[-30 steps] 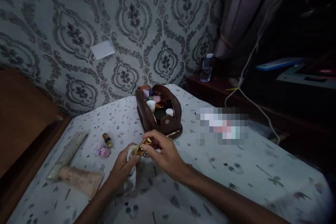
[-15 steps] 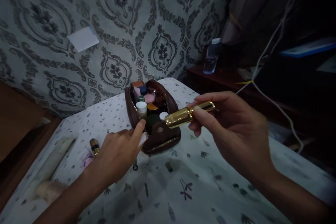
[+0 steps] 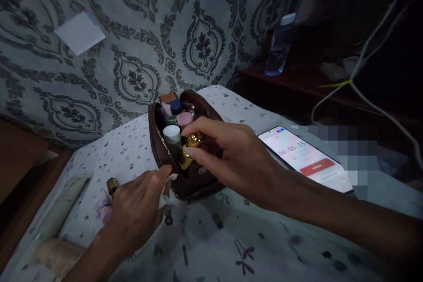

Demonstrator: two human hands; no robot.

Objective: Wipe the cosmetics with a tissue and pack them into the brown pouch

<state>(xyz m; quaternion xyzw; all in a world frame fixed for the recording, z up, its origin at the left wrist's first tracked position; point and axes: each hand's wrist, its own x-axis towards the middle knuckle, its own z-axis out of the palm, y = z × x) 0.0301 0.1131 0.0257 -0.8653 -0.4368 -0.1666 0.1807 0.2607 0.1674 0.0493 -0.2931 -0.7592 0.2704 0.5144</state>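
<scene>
My right hand [image 3: 236, 158] is inside the mouth of the brown zip makeup bag [image 3: 201, 185], thumb and fingers pinching a shiny gold lipstick [image 3: 187, 159]. The lipstick is tilted and partly covered by the fingers. A white-capped jar [image 3: 172, 136], a green-topped item [image 3: 172, 120], a pink round item [image 3: 185, 118] and a dark blue one [image 3: 176, 106] crowd the bag around it. My left hand [image 3: 139, 205] is closed on a crumpled white tissue [image 3: 165, 191], just in front of the bag's left edge.
Left of my left hand lie a black-and-gold tube [image 3: 112, 185], a small purple-pink item [image 3: 105, 212], a long pale tube [image 3: 62, 205] and a beige tube [image 3: 59, 253]. A lit phone [image 3: 304, 154] lies right of the bag. A water bottle [image 3: 280, 44] stands on a dark ledge.
My right hand has carried the lipstick left and down from beside the bag into its opening, uncovering the phone. My left hand has drawn back slightly with the tissue. The view has shifted.
</scene>
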